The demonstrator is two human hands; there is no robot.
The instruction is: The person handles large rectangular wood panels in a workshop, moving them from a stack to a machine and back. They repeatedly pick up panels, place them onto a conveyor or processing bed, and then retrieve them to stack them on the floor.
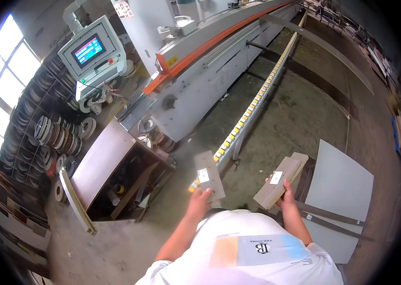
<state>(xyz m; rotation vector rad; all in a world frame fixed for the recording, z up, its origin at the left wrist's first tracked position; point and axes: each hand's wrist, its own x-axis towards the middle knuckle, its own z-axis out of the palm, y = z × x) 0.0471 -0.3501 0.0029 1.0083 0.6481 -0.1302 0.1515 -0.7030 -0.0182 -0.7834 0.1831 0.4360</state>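
Observation:
My left hand (199, 203) is closed on the near end of a brownish-grey board (213, 185) with a white label, held up over the near end of a roller rail (233, 138). On the right, my right hand (286, 195) grips a small stack of similar boards (281, 179), also bearing a white label on top. Several boards seem to lie one on another there, slightly out of line. Between the two hands there is a gap, with my white shirt just below.
A long edge-banding machine (210, 71) with an orange strip runs away ahead. At left stand a control panel (93, 54), an open-fronted wooden cabinet (103, 166) and racks of banding rolls (53, 135). A large pale panel (338, 185) lies at right on dark bars.

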